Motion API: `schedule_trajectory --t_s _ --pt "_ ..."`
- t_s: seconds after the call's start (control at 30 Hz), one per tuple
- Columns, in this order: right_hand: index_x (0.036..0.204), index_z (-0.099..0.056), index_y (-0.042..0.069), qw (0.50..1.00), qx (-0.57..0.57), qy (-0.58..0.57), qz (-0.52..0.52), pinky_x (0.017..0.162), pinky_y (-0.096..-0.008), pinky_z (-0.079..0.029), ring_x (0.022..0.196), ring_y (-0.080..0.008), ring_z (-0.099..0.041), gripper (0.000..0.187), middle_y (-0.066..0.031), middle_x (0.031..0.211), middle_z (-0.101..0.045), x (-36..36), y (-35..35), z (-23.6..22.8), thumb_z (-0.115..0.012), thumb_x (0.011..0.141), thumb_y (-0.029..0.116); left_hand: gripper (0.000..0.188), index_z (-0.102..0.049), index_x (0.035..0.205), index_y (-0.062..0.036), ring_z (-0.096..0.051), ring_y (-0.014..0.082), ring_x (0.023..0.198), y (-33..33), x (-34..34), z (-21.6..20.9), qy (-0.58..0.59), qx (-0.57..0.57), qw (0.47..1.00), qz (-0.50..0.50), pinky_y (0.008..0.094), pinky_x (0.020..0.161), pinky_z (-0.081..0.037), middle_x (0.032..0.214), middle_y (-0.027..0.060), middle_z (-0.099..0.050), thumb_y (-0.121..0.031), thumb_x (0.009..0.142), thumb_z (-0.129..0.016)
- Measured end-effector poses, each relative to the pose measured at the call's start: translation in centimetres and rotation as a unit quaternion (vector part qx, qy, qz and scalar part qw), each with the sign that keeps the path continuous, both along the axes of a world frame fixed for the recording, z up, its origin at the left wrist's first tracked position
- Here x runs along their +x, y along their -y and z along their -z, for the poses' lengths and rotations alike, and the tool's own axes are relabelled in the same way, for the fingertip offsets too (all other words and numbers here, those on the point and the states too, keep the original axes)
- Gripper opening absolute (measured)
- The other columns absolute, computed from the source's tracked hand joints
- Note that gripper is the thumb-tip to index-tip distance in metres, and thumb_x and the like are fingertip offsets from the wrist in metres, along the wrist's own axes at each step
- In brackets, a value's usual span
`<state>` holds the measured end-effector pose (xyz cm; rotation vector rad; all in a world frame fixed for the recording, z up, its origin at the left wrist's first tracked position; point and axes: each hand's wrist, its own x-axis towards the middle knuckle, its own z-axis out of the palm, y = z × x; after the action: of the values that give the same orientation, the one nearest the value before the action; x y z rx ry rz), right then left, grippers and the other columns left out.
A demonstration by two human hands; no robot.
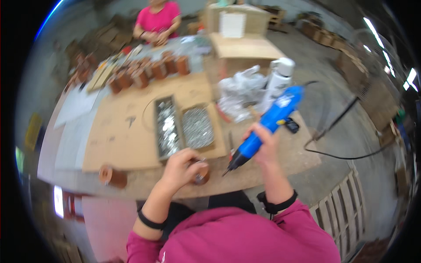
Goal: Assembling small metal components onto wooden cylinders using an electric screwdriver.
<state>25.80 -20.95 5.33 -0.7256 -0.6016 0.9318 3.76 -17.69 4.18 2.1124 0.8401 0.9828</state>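
The left hand (pixel 182 165) is clamped around a small brown spool (pixel 201 174) at the near edge of the worktop (pixel 131 144), and the right hand (pixel 262 142) is closed on a blue electric screwdriver (pixel 267 127) whose dark tip points down at the spool from just beside it. The likeliest slip, as I judge it, is the tip skating off the spool toward the left fingers, since they wrap the spool close to where the tip aims; the picture is blurred, so the tip may not be steady. The black cord (pixel 337 153) trails off the right edge of the worktop and could snag or tug the tool aside. The spool also sits right at the near edge, so a push could send it off. Counted: one screwdriver, one spool in hand, one more spool (pixel 112 175) lying at the near left corner, two open boxes of small metal parts (pixel 184 129) in the middle, one white bottle (pixel 277 81) by a crumpled plastic bag (pixel 240 90), and a row of roughly eight spools (pixel 149 72) toward the far edge, too blurred to count surely, where another person (pixel 158 22) works.
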Motion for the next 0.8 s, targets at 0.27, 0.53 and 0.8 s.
schedule_trajectory --t_s 0.27,0.53,0.8 --pt "0.119 -0.026 0.000 0.966 0.240 0.048 -0.080 0.063 -0.0372 -0.047 0.068 -0.0190 -0.051 0.049 -0.0101 0.078 -0.047 -5.1 1.6 -4.5 -0.048 0.076 0.008 0.016 -0.056 0.072 -0.0021 -0.055 0.0175 0.065 3.1 -2.0 1.6 0.078 -0.033 0.995 -0.049 0.0266 0.059 -0.043 0.069 0.0072 -0.057 -0.002 0.063 -0.069" --pt "0.120 -0.024 0.000 0.965 0.228 0.089 -0.096 0.063 -0.0368 -0.047 0.066 -0.0196 -0.051 0.052 -0.0103 0.077 -0.046 -7.0 1.9 -4.0 -0.049 0.076 0.010 0.016 -0.057 0.071 -0.0011 -0.055 0.0151 0.065 4.3 -2.9 2.9 0.118 -0.095 0.986 -0.063 0.0261 0.061 -0.043 0.070 0.0060 -0.058 -0.002 0.062 -0.071" --pt "0.121 -0.024 0.000 0.955 0.231 0.137 -0.123 0.063 -0.0364 -0.048 0.065 -0.0198 -0.052 0.056 -0.0100 0.076 -0.046 -7.6 2.3 -4.5 -0.053 0.074 0.009 0.017 -0.057 0.068 -0.0019 -0.056 0.0180 0.064 4.1 -2.9 3.7 0.099 -0.008 0.993 -0.064 0.0279 0.061 -0.043 0.067 0.0061 -0.059 -0.002 0.060 -0.072"
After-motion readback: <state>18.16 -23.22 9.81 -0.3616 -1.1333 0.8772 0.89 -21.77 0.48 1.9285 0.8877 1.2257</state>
